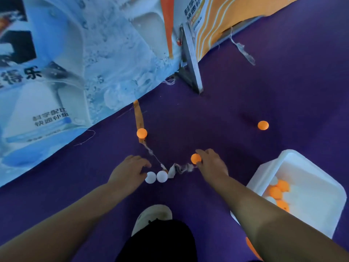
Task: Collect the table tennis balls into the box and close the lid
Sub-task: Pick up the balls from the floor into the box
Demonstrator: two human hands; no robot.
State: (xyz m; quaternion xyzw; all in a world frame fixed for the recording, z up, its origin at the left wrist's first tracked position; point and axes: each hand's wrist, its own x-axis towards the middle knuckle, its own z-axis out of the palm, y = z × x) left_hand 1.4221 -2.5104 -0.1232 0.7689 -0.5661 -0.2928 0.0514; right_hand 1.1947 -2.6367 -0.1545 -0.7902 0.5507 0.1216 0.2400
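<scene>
A: Right, where are the hands?

B: Both reach down to the purple floor (245,82). The right hand (211,163) has its fingers (203,151) closed around an orange ball (195,158), pinched between thumb and forefinger. The left hand (128,172) sits just beside two white balls (156,177) that touch each other; its fingers are loosely curled and a little apart, the thumb touching the nearer one, gripping nothing that I can make out.

A: And the box?

B: The white box (311,203) stands open on the floor, to the right of the right forearm, with orange and white balls already inside (piled toward its left wall).

A: Any balls loose?

B: Two orange ones. One ball (141,133) lies on a frayed orange strip (138,118) near the edge of the blue printed banner (66,72); the far ball (263,125) rests alone on open floor, well apart from the hands.

A: Anything else?

B: A white shoe (153,216) and a dark trouser leg between the forearms.
</scene>
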